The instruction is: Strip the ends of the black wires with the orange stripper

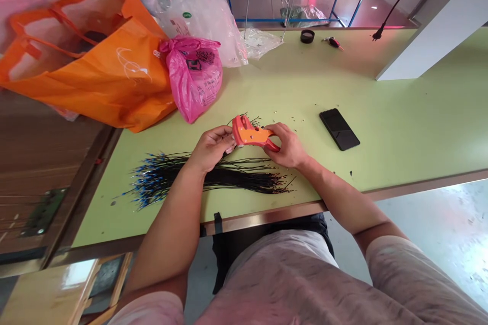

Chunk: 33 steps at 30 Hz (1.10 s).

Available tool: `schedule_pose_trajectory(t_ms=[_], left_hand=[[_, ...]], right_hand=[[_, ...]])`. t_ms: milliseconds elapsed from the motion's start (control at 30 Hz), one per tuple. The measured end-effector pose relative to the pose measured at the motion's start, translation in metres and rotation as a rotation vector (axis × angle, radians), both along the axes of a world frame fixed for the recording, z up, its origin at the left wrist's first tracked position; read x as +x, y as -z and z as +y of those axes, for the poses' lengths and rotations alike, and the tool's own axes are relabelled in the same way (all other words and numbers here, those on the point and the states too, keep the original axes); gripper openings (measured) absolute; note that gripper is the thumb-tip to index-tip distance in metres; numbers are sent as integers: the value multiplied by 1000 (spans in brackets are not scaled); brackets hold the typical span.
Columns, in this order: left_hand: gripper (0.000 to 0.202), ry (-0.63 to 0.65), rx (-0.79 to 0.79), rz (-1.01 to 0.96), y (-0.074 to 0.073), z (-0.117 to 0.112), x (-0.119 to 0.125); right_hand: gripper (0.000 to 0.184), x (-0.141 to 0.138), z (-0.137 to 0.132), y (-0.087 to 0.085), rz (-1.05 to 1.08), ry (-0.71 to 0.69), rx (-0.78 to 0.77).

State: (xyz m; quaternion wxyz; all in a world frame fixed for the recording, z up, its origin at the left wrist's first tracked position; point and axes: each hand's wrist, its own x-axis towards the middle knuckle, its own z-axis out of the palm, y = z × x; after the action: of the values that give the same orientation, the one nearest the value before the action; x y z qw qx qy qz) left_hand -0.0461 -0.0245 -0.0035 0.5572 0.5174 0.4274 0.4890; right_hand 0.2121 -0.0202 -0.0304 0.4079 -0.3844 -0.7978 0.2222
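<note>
My right hand is wrapped round the handles of an orange and red wire stripper, held above the table. At the stripper's jaw end, my left hand is closed in a pinch; a thin black wire seems to run from its fingers, though the tip is hidden by the tool. Below both hands lies a long bundle of black wires, with blue ends at the left and bare-looking tips at the right. More short black wires lie behind the stripper, partly covered by it.
An orange bag and a knotted pink plastic bag stand at the back left, beside clear plastic bags. A black phone lies to the right. Farther back are a black round cap, keys and a white post.
</note>
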Motion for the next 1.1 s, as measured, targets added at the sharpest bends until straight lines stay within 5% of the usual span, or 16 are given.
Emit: schedule_pose_trajectory(t_ms=[400,1100], left_hand=[[47,-15,-82,-49,4,-2,4],[53,169,-57,36,8,-3,-8]], right_hand=[[36,-5,-5,1,-166,28,81],[37,-11,-9,9,-247,11,189]])
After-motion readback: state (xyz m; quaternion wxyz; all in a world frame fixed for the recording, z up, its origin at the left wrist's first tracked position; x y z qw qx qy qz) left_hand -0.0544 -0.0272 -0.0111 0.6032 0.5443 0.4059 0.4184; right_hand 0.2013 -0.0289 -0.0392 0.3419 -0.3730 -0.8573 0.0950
